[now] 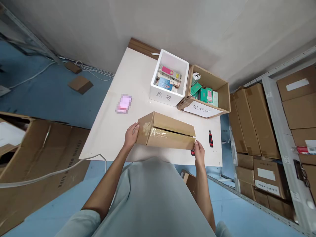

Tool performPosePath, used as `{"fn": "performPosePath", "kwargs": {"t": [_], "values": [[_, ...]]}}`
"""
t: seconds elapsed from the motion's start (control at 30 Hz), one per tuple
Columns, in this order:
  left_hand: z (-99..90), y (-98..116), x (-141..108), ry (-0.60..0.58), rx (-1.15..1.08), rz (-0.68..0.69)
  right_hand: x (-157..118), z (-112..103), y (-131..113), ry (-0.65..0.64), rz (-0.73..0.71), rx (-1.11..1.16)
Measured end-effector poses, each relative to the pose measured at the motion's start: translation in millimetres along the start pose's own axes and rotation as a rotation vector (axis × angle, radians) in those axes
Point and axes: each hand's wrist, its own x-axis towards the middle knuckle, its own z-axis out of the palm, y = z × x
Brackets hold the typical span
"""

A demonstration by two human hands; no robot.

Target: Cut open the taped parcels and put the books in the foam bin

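A long brown cardboard box (170,131) is held at its two ends over the near edge of the white table (103,131). Clear tape shows on its left end, and a dark gap runs along its upper seam. My left hand (131,135) grips the left end, fingers closed on it. At the lower right corner, my right hand (198,152) is closed on the box. A red and black cutter (210,139) lies on the table to the right. Another red and black item (193,152) is partly hidden beside my right hand.
Behind the box stand a white foam bin (165,96) with small packages and an open carton (223,98) with green boxes. A blurred pink item (124,103) lies left. Shelves (274,108) with cartons stand right; a large carton (41,158) and white cable (61,171) are left.
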Motion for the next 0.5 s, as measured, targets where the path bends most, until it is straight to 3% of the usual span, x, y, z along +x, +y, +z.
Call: {"fn": "performPosePath", "kwargs": {"t": [0.1, 0.27, 0.37, 0.5], "values": [[12.1, -1, 3, -0.096, 0.062, -0.041, -10, 3, -8, 0.098, 0.025, -0.04], [19.2, 7, 12, -0.248, 0.108, -0.154, -29, 13, -22, 0.128, -0.014, -0.026], [11.6, 19, 10, -0.247, 0.087, -0.136, -37, 15, -28, 0.15, 0.008, 0.045], [-12.5, 46, -13, -0.175, -0.096, -0.048, -43, 11, -35, 0.127, 0.098, 0.305]]}}
